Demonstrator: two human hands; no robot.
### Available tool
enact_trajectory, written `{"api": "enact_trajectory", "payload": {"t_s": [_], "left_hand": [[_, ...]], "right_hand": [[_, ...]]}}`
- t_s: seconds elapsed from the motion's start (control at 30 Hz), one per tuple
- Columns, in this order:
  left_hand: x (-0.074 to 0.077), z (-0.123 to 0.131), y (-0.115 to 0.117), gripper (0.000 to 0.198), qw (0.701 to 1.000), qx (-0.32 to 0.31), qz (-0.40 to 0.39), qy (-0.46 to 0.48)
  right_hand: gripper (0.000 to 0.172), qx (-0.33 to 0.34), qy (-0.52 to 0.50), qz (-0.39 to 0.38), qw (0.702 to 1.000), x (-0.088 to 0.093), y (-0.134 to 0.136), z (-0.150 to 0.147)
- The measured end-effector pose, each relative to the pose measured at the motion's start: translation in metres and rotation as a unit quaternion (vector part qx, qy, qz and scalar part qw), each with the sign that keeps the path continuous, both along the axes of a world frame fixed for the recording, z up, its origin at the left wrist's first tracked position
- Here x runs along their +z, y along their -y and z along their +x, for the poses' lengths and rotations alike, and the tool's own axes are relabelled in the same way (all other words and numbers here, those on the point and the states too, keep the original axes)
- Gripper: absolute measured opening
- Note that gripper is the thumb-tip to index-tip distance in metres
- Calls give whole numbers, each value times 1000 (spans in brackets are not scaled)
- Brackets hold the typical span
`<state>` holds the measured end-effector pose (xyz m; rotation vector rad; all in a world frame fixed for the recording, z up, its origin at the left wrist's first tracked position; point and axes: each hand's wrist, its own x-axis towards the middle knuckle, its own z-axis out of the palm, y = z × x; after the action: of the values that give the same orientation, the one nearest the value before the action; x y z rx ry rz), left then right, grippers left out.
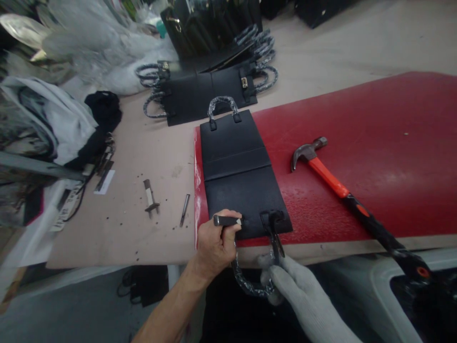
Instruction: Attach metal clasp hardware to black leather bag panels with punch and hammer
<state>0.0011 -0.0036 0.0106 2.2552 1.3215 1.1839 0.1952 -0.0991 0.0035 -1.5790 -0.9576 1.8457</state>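
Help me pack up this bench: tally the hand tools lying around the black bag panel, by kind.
Claw hammer with orange-and-black handle: 1
Slim grey metal punches: 2, one in the left hand, one on the tan tabletop
Cross-shaped grey metal tool: 1
Total: 4

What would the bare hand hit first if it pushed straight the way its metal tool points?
The left hand holds a metal punch pointing right. Its tip sits at the edge of the black bag panel, so it would meet that first, then probably the handle tab.
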Motion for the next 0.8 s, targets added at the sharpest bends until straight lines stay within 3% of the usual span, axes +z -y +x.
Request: {"api": "enact_trajectory", "payload": {"t_s": [0.53,0.8], "left_hand": [[0,5,3,14,999,25,18,-17],[-6,3,4,17,999,-14,44,2]], "right_hand": [[26,4,-27,9,1000,4,-6,-2],[27,3,-39,10,999,5,-7,-2]]}}
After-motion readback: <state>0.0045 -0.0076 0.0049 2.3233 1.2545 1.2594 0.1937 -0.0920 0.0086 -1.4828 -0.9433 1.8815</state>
